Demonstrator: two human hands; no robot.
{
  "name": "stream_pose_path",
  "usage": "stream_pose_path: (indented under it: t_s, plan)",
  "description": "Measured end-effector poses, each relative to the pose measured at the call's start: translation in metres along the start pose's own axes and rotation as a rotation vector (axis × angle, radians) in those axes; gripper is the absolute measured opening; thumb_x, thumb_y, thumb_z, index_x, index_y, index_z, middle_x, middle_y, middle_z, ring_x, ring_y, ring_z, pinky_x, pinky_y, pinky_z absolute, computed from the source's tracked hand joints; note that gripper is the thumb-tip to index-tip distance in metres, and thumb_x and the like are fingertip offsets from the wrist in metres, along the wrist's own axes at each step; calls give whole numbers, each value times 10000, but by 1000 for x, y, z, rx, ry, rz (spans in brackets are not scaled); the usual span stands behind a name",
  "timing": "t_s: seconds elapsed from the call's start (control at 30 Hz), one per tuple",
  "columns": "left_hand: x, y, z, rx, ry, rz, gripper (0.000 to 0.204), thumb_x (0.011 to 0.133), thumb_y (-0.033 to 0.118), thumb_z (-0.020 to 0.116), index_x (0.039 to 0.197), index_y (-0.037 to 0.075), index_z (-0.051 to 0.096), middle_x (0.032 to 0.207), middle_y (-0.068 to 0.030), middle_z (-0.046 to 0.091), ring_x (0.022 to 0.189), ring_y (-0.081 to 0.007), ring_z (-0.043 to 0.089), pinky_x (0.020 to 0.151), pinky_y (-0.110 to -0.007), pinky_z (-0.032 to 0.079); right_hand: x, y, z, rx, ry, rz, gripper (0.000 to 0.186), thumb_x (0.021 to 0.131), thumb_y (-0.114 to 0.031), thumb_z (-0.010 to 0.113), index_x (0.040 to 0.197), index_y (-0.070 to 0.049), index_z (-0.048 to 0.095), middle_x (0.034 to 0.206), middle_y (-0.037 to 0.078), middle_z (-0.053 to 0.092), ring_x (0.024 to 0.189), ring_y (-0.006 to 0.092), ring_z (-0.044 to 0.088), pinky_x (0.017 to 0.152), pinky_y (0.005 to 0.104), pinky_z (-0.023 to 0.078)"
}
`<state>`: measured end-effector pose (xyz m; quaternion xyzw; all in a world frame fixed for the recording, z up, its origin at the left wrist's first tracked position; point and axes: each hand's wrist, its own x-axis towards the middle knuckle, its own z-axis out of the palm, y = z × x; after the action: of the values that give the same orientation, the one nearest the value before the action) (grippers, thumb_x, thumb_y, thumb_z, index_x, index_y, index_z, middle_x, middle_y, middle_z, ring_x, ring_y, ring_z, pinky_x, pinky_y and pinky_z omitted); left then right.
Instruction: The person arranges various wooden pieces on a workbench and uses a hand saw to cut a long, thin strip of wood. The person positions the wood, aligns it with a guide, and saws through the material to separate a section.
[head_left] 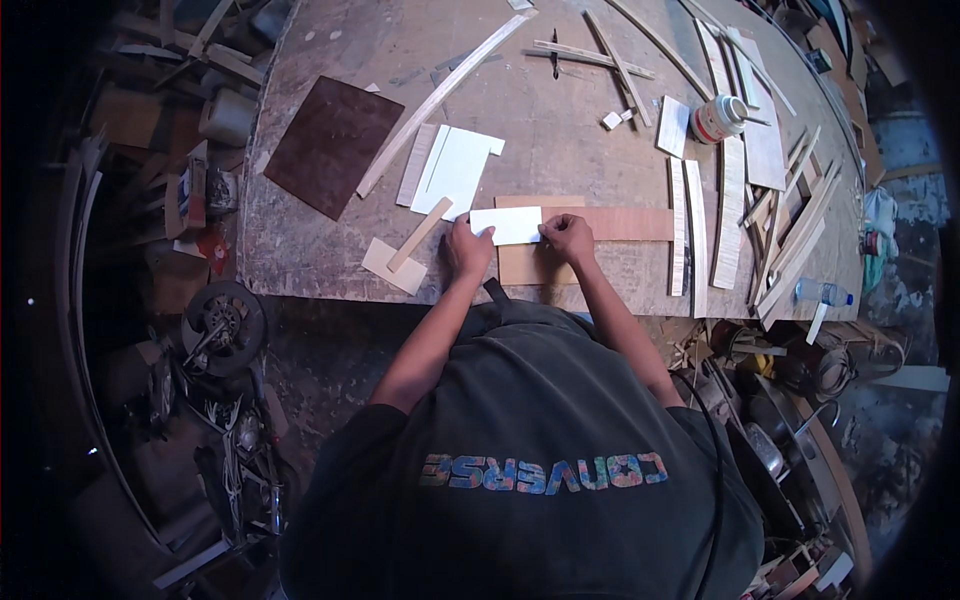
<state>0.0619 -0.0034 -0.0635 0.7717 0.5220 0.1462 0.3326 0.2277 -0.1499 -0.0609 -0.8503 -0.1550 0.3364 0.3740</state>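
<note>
A white rectangular piece (505, 225) lies across a light brown board (538, 265) near the table's front edge. My left hand (468, 248) grips its left end, thumb on the top face and fingers curled at the edge. At the other end, my right hand (568, 238) is closed in a pinch against the right edge; whatever is between those fingertips is hidden. A long reddish wood strip (630, 223) runs off to the right from the white piece. Left of my left hand, a narrow tan strip (420, 235) rests on a small tan rectangle (393, 266).
The wooden worktable (330, 255) bears a dark brown square panel (335, 145), a white notched panel (458, 170), a long thin strip (445, 100), and a white jar (718, 120). Several wood strips (795, 235) pile at the right, near a plastic bottle (823, 293). A wheel (222, 328) stands lower left.
</note>
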Motion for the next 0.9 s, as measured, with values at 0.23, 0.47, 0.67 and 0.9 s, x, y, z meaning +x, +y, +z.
stream_pose_path:
  t_s: [0.23,0.47,0.67,0.9]
  plan:
    - [-29,67,-28,193,60,59,574,746,176,839,1281,97,646,1370,-183,474,1316,-374,402,1099,-501,322,-6,-9,-4,-24,17,4,215,816,-237,808,759,-46,727,701,48,715,643,126,669,626,311,518]
    - [-14,16,8,304,-236,629,325,862,168,683,1180,207,741,1357,-115,578,1336,-302,451,1093,-483,348,-10,-14,-5,-4,6,39,231,809,-259,811,765,-47,730,694,55,715,636,141,677,620,313,520]
    - [-7,49,-5,326,-348,520,315,824,228,750,1137,193,753,1205,-82,654,1141,-302,565,953,-485,463,-11,-13,-7,-31,23,0,251,799,-300,807,782,-58,744,718,76,734,648,177,711,646,331,547]
    - [-2,77,-12,421,-426,458,410,750,303,827,1141,203,758,1183,-78,612,1158,-302,541,957,-475,468,-12,-18,-12,-30,-7,33,245,782,-303,804,790,-68,734,709,95,728,674,218,721,674,353,553]
